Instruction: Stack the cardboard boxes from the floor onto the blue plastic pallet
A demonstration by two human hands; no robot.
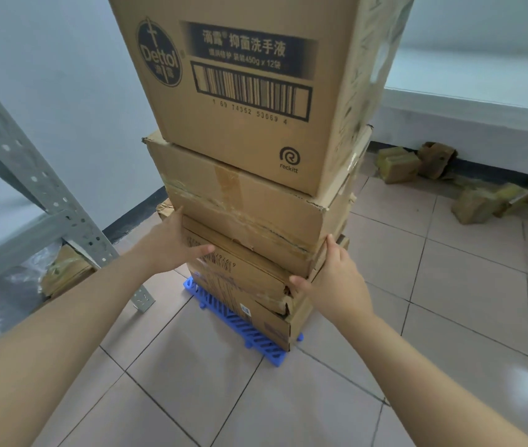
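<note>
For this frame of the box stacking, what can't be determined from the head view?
- Dettol box: its top is cut off by the upper frame edge, so the stack's height is unknown.
- Blue pallet: mostly covered by the bottom box.
- Left hand and right hand: they flank the stack; fingertips and grip are hidden.
- Loose cardboard pieces by the wall: too blurred to count.

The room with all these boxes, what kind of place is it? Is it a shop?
Probably a storeroom or small warehouse, not a shop. Worn cardboard boxes are stacked on a blue plastic pallet, a bare metal shelving rack stands at the left, and more small cartons lie along the wall on the tiled floor.
</note>
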